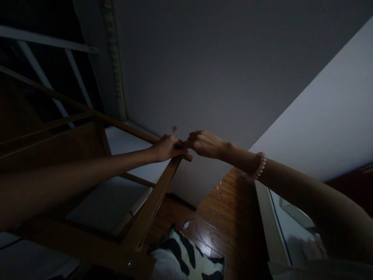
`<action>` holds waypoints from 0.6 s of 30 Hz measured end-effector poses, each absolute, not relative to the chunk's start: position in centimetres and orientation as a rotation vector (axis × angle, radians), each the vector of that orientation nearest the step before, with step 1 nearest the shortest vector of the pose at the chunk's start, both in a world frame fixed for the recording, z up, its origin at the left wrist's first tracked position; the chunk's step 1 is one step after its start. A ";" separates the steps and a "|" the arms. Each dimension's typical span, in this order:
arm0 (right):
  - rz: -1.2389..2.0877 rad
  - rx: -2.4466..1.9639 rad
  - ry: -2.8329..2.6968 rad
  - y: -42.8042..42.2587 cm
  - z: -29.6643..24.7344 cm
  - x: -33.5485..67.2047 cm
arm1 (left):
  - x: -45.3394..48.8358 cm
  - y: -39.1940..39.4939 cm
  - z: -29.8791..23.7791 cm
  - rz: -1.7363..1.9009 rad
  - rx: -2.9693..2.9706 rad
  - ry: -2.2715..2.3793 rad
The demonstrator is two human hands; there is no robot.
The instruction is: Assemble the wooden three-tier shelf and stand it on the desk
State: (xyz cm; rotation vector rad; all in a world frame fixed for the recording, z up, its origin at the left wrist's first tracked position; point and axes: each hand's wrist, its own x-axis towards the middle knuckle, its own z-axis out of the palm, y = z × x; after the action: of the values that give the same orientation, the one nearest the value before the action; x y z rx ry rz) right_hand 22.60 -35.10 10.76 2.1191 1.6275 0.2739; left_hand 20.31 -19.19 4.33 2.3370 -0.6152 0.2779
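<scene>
Both arms reach forward, and the hands meet at the end of a wooden frame (157,198). My left hand (169,148) rests at the frame's top corner, its fingers closed and pressed together near the end of the rail. Touching it from the right is my right hand (204,144), its fingers curled in a pinch just above the corner. Whatever lies between the fingertips is too small and dark to make out. A pale coiled band (260,165) circles my right wrist.
A grey wall (215,70) rises right behind the hands. White rails (49,41) stand at upper left. Below are a wooden floor (221,210) with small white scraps and a black-and-white striped cushion (189,254). At lower right stands a pale-edged cabinet or box (272,225).
</scene>
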 end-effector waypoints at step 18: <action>0.253 1.840 1.656 -35.9 11.7 21.9 | 20.4 -19.1 4.6 0.224 2.392 -0.657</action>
State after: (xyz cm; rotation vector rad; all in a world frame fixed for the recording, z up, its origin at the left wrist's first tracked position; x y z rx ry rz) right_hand 21.95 -35.95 11.74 1.8396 1.6561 0.2527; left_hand 20.44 -19.14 4.62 2.3924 -0.6573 0.2239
